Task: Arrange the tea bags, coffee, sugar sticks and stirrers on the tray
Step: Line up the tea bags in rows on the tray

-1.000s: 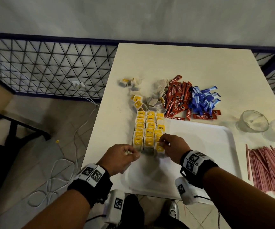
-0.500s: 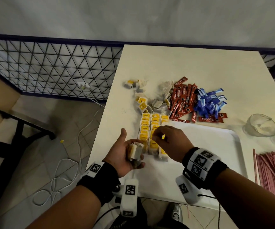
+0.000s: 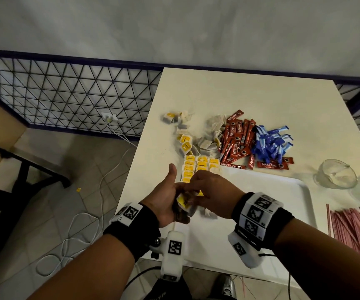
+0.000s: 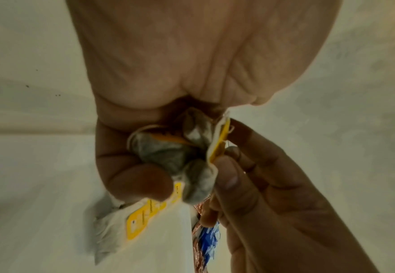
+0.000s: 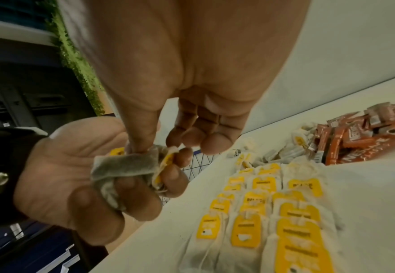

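Over the tray's [image 3: 300, 215] near-left corner, the left hand [image 3: 166, 202] is cupping a small clump of tea bags [image 5: 126, 166], fingers curling round them. The right hand [image 3: 213, 195] is reaching in from the right, its thumb and forefinger pinching one bag at the top of the clump, so the picked bag lies nearer the right hand. Beyond, the laid rows of tea bags [image 3: 200, 165] are running toward the tray's far-left corner; the next bag likely belongs at their near end. Farther out on the table [image 3: 218, 94], coffee sticks [image 3: 237, 137] and sugar sticks [image 3: 270, 141] are lying in heaps.
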Demonstrator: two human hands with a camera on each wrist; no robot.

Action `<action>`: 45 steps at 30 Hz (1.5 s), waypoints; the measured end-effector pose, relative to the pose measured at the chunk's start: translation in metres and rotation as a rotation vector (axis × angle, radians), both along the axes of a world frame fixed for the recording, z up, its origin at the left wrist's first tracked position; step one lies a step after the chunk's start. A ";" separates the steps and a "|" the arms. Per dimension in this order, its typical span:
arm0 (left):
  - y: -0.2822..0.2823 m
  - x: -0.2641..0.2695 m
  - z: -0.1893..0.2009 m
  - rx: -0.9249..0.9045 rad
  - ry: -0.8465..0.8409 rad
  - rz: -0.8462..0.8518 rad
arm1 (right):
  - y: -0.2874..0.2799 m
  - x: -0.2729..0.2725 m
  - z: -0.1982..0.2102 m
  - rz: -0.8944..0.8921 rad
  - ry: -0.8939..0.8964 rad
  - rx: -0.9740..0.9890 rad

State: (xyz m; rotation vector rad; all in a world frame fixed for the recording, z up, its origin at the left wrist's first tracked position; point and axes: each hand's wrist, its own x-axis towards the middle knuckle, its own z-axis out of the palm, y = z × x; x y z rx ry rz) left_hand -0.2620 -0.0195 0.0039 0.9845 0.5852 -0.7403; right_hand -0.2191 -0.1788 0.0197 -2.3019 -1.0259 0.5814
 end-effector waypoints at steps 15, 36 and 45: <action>0.008 -0.001 -0.005 0.416 -0.440 0.006 | -0.015 0.010 0.014 -0.189 0.331 0.212; -0.019 -0.015 -0.057 1.113 -0.488 -0.621 | -0.013 0.007 -0.051 -0.324 0.207 -0.244; -0.020 -0.012 -0.067 1.269 -0.424 -0.725 | -0.003 0.008 -0.061 -0.298 0.126 -0.422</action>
